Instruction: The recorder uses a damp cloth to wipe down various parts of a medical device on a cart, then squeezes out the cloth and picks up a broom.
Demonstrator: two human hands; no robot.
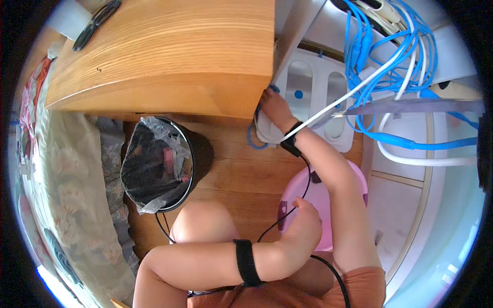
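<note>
My right hand reaches to the front right corner of the wooden desk. Its fingers are partly hidden at the desk's side, with a small blue thing by them; whether they grip it cannot be told. Beneath and beside this hand is a white plastic unit with metal oval panels. A white cable runs down to the right wrist, which wears a black strap. My left hand hangs bent above a pink basin, its fingers mostly out of sight and nothing visible in it.
A black trash bin with a clear liner stands on the wood floor beside a floral cloth. Coiled blue cables hang at the right, near white cabinet fronts. A black-handled tool lies on the desk.
</note>
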